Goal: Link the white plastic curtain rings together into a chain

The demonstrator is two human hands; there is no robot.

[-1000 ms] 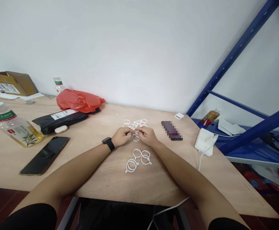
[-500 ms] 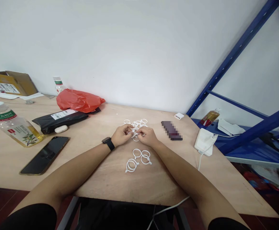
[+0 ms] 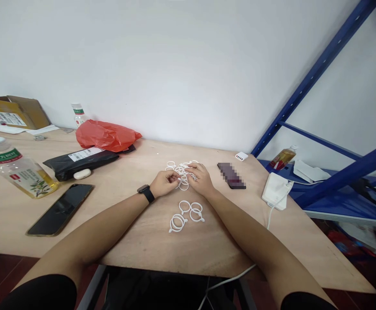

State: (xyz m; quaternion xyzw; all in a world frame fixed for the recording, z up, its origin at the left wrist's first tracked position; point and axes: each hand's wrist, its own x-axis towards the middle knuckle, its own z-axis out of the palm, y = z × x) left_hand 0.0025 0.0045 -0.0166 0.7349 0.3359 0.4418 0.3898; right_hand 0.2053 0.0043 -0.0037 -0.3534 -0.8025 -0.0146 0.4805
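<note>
Several white curtain rings (image 3: 182,166), each with a small eyelet tab, lie heaped on the table in front of me. My left hand (image 3: 166,183), with a black watch on the wrist, is at the left side of the heap. Its thumb and fingers are pinched on a white curtain ring (image 3: 183,185) at the near edge. On the right side, my right hand (image 3: 201,180) reaches over the heap with fingers stretched out and apart, touching rings; its fingertips partly cover them. Nearer to me, between my forearms, lies a separate group of curtain rings (image 3: 178,222), some overlapping.
Left on the wooden table (image 3: 136,245) are a phone (image 3: 60,209), a drink bottle (image 3: 26,172), a white earbud case (image 3: 82,173), a black parcel (image 3: 84,160) and a red bag (image 3: 107,135). Right are a pixelated dark object (image 3: 231,175), a white adapter (image 3: 275,191) with cable and a blue rack (image 3: 317,64).
My right hand has opened from a pinch and its fingers now extend farther over the heap. The left hand stays nearly in place. The near group of rings has not moved.
</note>
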